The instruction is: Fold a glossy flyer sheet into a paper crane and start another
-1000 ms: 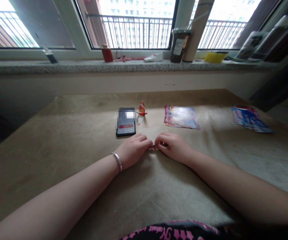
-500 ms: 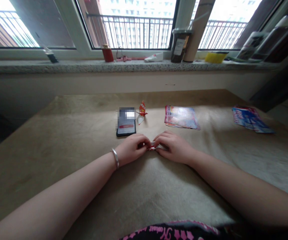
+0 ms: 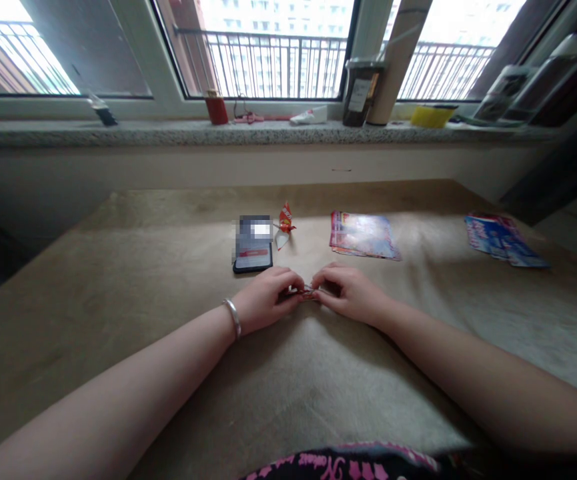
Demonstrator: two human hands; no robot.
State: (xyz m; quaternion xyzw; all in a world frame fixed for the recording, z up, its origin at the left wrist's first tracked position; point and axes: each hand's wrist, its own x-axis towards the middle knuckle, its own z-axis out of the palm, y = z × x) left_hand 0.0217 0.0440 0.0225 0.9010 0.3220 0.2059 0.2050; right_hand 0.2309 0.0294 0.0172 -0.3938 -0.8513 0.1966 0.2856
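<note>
My left hand (image 3: 267, 300), with a silver bracelet at the wrist, and my right hand (image 3: 349, 291) meet at the middle of a tan table (image 3: 118, 293). Both pinch a small folded piece of red and white paper (image 3: 307, 292) between their fingertips, just above the tabletop. Most of the paper is hidden by my fingers. A finished little red and white paper figure (image 3: 284, 222) stands upright behind my hands, beside a dark phone (image 3: 253, 244) that lies flat.
A stack of colourful sheets (image 3: 363, 235) lies behind my right hand, and another blue and red stack (image 3: 503, 239) lies at the far right. The stone windowsill (image 3: 168, 133) holds a red cup (image 3: 215, 108), a dark jar (image 3: 359, 92), a yellow bowl (image 3: 431, 114) and other items.
My fingertips have shifted slightly on the small paper, which now sits a little higher between them. Arms and everything on the table stay put.
</note>
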